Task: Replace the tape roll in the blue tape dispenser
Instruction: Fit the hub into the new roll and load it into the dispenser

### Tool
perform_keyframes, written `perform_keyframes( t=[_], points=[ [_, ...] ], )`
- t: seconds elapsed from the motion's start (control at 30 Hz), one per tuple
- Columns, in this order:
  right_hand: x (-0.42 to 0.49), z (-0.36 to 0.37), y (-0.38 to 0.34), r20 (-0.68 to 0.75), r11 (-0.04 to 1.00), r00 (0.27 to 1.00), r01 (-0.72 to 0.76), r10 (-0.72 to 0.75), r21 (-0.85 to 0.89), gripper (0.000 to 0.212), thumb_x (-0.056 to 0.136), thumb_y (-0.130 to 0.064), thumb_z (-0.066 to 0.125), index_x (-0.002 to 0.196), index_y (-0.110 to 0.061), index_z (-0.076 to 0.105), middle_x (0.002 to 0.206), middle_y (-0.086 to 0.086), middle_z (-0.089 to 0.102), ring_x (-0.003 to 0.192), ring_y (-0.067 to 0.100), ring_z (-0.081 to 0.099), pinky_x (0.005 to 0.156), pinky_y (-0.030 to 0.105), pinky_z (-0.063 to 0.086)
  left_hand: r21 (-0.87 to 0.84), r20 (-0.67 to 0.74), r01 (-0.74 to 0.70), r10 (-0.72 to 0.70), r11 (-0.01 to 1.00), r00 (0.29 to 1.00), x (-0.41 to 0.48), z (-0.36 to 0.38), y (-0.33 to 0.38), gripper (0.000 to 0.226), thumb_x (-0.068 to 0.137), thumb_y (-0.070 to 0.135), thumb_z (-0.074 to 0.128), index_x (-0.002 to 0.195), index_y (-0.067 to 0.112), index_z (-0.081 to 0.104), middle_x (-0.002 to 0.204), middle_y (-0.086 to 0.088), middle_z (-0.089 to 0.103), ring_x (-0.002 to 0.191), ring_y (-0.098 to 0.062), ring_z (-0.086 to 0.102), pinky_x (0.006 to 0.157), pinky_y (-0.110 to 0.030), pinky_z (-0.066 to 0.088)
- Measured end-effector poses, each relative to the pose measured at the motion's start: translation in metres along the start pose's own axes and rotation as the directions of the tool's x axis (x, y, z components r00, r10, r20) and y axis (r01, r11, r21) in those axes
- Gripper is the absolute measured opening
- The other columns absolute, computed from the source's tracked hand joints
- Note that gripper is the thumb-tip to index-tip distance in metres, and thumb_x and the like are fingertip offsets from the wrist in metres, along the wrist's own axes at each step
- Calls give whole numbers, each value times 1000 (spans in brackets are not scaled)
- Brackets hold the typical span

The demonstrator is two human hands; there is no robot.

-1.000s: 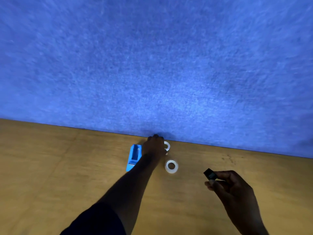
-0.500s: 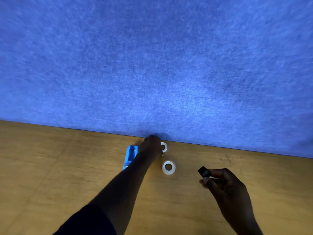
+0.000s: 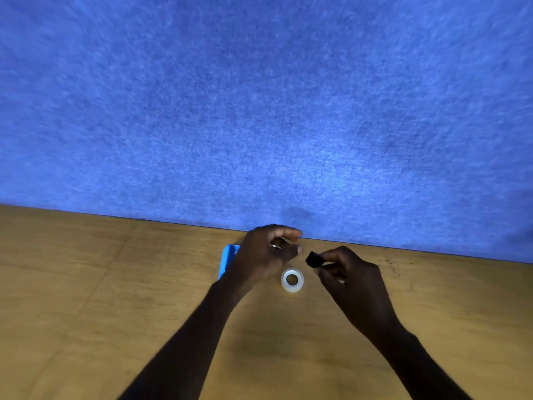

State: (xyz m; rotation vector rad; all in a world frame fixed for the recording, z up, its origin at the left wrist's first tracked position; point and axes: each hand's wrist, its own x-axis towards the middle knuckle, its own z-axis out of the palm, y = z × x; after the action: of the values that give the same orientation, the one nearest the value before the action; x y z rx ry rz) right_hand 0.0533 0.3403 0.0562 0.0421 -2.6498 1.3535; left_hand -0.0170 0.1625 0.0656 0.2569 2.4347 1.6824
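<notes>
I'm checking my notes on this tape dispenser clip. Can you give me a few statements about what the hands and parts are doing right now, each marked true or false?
1. The right hand holds a small black piece. True.
2. One tape roll lies flat on the wooden table. True.
3. That roll sits inside the blue dispenser. False: it lies on the table, right of the dispenser.
4. The left hand rests flat and empty. False: its fingers are curled around something small.

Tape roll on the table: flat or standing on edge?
Flat. The tape roll shows its full ring and open centre hole facing up, lying on the wooden table.
</notes>
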Motion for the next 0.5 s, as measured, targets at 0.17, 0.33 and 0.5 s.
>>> perform_keyframes(
  t=[0.17,0.33,0.5],
  points=[
    [17,12,-4,69,993,994,94,-89,-78,18,84,-21,71,89,-35,62,78,-27,65,81,-14,64,66,5,49,-132,166,110,-88,985,982,-11,3,-3,28,81,6,78,107,14,75,101,-6,78,96,-25,74,88,-37,58],
    [19,22,-5,117,994,988,104,-98,-44,29,84,-17,70,100,-39,60,89,-26,67,82,-13,65,68,3,47,-217,79,135,-120,967,990,-16,-2,-11,21,82,6,77,102,12,78,95,-1,80,93,-16,75,83,-25,59],
    [15,37,17,47,985,994,-90,98,-150,49,79,-24,76,124,-16,59,111,-3,68,81,6,67,70,11,49,-314,-54,144,-169,939,984,-18,-11,-18,19,85,3,73,97,17,78,97,-7,79,97,-25,74,89,-34,57]
  ],
)
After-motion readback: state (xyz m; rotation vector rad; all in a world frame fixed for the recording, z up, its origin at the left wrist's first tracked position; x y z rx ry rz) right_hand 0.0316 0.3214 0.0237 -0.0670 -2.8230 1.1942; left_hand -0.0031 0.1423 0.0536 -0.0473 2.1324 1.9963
